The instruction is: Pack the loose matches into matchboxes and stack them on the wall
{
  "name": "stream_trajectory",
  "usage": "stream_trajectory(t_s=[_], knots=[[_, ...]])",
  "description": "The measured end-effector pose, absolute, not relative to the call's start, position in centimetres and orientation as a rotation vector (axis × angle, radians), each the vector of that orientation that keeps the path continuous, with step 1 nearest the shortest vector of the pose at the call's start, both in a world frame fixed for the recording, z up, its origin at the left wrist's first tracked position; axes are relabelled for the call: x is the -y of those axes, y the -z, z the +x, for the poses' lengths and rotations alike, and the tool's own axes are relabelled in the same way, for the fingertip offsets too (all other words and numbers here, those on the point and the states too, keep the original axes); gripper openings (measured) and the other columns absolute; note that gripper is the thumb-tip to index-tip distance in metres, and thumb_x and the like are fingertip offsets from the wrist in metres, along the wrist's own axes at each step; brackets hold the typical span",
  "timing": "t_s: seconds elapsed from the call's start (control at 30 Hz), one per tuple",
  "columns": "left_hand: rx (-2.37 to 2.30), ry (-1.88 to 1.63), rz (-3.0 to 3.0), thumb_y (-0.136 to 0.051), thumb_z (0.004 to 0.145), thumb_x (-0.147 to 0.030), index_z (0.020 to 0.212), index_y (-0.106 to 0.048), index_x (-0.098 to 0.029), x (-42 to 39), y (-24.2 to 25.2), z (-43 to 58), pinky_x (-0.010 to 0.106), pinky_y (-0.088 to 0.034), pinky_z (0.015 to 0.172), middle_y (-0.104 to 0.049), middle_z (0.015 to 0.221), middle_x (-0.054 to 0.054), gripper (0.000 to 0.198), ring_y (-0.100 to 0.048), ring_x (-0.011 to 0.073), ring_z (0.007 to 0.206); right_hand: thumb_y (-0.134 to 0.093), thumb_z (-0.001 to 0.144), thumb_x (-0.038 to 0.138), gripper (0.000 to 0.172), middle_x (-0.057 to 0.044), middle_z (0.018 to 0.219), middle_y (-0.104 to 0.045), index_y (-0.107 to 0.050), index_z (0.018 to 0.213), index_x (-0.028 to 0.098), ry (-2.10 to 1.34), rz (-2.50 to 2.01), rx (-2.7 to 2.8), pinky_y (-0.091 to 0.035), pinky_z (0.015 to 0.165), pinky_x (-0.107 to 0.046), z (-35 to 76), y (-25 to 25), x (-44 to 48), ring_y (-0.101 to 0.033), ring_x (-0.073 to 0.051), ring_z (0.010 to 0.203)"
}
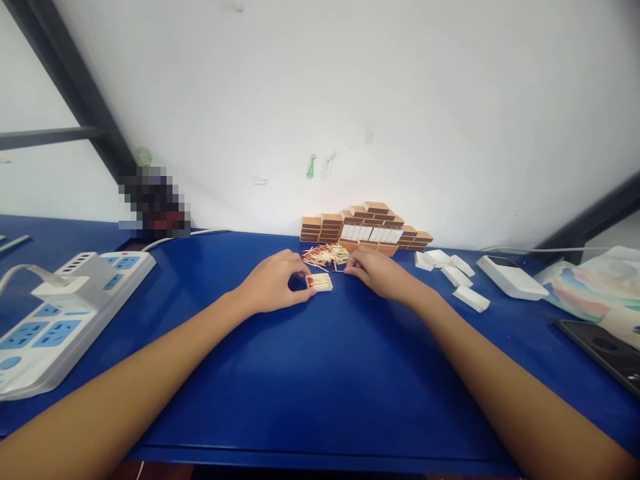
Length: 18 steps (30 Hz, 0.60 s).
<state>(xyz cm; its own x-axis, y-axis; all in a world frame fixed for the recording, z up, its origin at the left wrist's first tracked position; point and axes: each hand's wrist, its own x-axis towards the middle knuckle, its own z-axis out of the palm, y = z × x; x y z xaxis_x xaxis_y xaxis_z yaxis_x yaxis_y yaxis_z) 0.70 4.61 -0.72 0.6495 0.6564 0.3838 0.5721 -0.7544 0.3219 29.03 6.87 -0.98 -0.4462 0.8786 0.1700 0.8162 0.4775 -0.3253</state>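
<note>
The left hand's [275,283] thumb and fingers grip the 9 o'clock end of a small white tray [325,288] of matches, red heads toward that hand; at the tray's 2 o'clock, the right hand [377,273] has thumb and forefinger pinched together on a match [337,271]; from the tray, a loose pile of matches [326,255] lies just beyond at 12 o'clock, and stacked matchboxes [321,230] stand by the wall [425,100] at 1 o'clock; farther out at 3 o'clock lie several white pieces [471,299], then a white device [515,280]; a phone [603,347] rests at 4 o'clock; a power strip [127,273] sits at 9 o'clock; all on a blue table [310,387].
</note>
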Motion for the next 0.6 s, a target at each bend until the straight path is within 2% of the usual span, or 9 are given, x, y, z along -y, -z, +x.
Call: stream_trajectory(t_s=[0.17, 0.33, 0.5, 0.6], knots=[[-0.962, -0.75, 2.713, -0.074, 0.088, -0.042, 0.1, -0.075, -0.02, -4.1, 1.0, 1.3, 0.038, -0.051, 0.085, -0.072, 0.093, 0.005, 0.024, -0.062, 0.0228, 0.093, -0.055, 0.101, 0.026, 0.015, -0.008, 0.097, -0.064, -0.062, 0.089, 0.019, -0.203, -1.383, 2.437, -0.042, 0.074, -0.031, 28.5, -0.7, -4.2, -0.059, -0.021, 0.085], [-0.899, -0.791, 2.7, -0.073, 0.09, -0.045, 0.096, -0.075, -0.02, -3.5, 0.9, 1.8, 0.037, -0.05, 0.085, -0.072, 0.089, 0.005, 0.026, -0.063, 0.0223, 0.09, -0.057, 0.099, 0.024, 0.014, -0.005, 0.093, -0.064, -0.062, 0.086, 0.02, -0.318, -1.291, 2.471, -0.04, 0.068, -0.028, 26.1, -1.2, -2.2, -0.058, -0.018, 0.079], [-0.914, -0.815, 2.651, -0.077, 0.086, -0.039, 0.094, -0.075, -0.021, -3.4, 0.7, 1.9, 0.037, -0.05, 0.086, -0.073, 0.091, 0.004, 0.02, -0.064, 0.0214, 0.091, -0.058, 0.1, 0.037, 0.029, -0.002, 0.073, -0.061, -0.062, 0.076, 0.02, -0.245, -1.407, 2.252, -0.036, 0.064, -0.029, 25.9, -0.4, -3.5, -0.055, -0.017, 0.069], [-0.889, -0.798, 2.646, -0.076, 0.086, -0.037, 0.095, -0.074, -0.021, -2.9, 0.6, 2.3, 0.037, -0.05, 0.086, -0.073, 0.091, 0.004, 0.019, -0.064, 0.0219, 0.093, -0.063, 0.095, 0.043, 0.033, -0.003, 0.071, -0.063, -0.063, 0.073, 0.02, -0.159, -1.579, 2.093, -0.033, 0.06, -0.03, 25.8, 0.5, -4.8, -0.056, -0.018, 0.067]])
